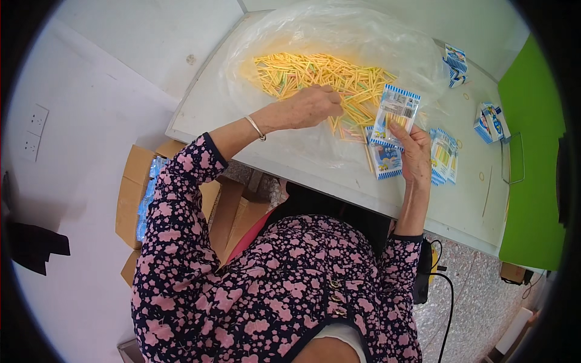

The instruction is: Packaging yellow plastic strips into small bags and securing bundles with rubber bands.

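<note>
A heap of thin yellow sticks, a few pink and green among them, lies on a clear plastic sheet on the white table. Over its near edge is my left hand, wearing a bracelet, with fingers curled down; what they pinch is hidden. To the right, my right hand grips a small blue-and-clear packet between thumb and fingers, with yellow sticks showing inside. Beneath it lies another blue packet. Several filled packets are stacked just right of my right wrist.
The clear plastic sheet spreads crumpled across the white table. Bundled packets stand beside a green panel at the right; more sit at the back. An open cardboard box with blue packets is below the table's left edge.
</note>
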A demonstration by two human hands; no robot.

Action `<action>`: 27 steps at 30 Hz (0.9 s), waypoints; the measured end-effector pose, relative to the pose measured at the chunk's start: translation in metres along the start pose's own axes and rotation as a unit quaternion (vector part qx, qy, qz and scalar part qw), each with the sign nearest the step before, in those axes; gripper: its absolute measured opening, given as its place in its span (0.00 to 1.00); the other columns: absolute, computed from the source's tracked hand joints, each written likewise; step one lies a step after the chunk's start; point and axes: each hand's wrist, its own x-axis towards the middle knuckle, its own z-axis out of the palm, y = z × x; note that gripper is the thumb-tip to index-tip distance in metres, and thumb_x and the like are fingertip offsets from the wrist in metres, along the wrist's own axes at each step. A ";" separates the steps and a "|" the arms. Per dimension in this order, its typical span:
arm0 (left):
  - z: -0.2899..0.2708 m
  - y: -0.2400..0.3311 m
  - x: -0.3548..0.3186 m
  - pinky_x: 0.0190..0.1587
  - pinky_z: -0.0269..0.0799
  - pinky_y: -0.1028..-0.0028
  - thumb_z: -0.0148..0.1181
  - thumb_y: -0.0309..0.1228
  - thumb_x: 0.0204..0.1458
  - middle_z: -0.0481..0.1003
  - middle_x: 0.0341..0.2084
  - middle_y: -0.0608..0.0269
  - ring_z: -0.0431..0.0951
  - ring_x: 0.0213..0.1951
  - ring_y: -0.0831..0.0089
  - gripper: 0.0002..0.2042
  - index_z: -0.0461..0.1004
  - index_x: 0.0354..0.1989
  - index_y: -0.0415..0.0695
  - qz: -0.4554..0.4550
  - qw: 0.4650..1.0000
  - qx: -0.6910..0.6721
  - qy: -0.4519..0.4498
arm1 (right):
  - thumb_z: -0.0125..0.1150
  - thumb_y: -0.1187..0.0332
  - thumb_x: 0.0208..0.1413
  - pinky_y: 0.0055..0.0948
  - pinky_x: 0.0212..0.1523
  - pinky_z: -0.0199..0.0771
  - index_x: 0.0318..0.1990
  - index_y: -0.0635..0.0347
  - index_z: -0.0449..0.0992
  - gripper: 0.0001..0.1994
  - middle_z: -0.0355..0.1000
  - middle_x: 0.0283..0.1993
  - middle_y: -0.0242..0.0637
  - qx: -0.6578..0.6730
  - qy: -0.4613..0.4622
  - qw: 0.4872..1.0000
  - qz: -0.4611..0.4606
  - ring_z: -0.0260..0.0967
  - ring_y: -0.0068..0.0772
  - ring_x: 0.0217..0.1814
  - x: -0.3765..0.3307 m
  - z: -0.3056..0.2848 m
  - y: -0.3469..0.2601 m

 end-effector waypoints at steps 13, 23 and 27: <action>-0.011 0.003 0.014 0.40 0.61 0.73 0.51 0.29 0.44 0.63 0.30 0.65 0.64 0.38 0.70 0.04 0.71 0.28 0.48 0.160 0.970 0.185 -0.003 | 0.59 0.71 0.51 0.21 0.36 0.72 0.42 0.66 0.73 0.12 0.74 0.37 0.37 0.027 0.007 1.000 0.000 0.71 0.21 0.34 -0.004 0.007 -0.006; -0.009 -0.007 0.004 0.40 0.61 0.72 0.50 0.27 0.44 0.64 0.26 0.64 0.66 0.35 0.70 0.02 0.67 0.24 0.43 0.126 0.988 0.092 0.014 | 0.59 0.70 0.52 0.20 0.35 0.73 0.41 0.65 0.74 0.11 0.75 0.36 0.36 0.049 0.035 0.998 -0.035 0.72 0.21 0.34 -0.004 -0.007 0.001; 0.000 -0.002 -0.001 0.40 0.62 0.73 0.50 0.26 0.44 0.64 0.25 0.64 0.66 0.35 0.71 0.02 0.66 0.24 0.43 0.171 0.975 0.141 0.001 | 0.58 0.69 0.52 0.20 0.33 0.73 0.41 0.65 0.74 0.11 0.75 0.35 0.36 0.047 0.013 0.999 0.000 0.72 0.21 0.33 -0.007 0.003 0.000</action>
